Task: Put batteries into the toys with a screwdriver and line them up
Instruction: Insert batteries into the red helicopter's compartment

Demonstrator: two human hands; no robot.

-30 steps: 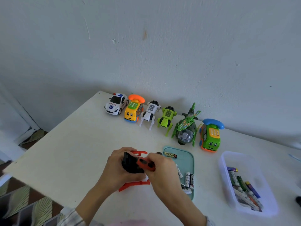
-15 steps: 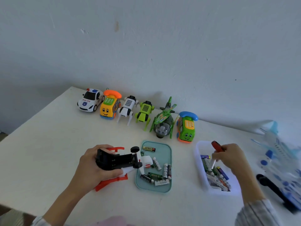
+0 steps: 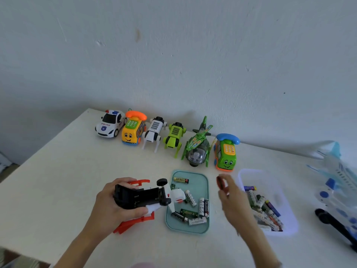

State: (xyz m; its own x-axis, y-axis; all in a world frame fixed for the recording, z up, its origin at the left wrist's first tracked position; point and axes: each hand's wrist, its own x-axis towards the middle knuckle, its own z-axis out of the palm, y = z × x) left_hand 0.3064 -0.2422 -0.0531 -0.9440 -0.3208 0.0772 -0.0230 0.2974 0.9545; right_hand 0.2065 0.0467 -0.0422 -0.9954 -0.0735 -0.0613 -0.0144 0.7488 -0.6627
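Left hand point(image 3: 116, 206) grips upturned toy plane point(image 3: 144, 197), nose rightward; right hand point(image 3: 229, 192) pinches red-handled screwdriver point(image 3: 220, 182).

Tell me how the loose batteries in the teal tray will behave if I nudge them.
The batteries are smooth cylinders lying on their sides, so they would probably roll. The teal tray has a raised rim that should stop them. They look rigid, likely heavy for their size, and somewhat slick to pinch.
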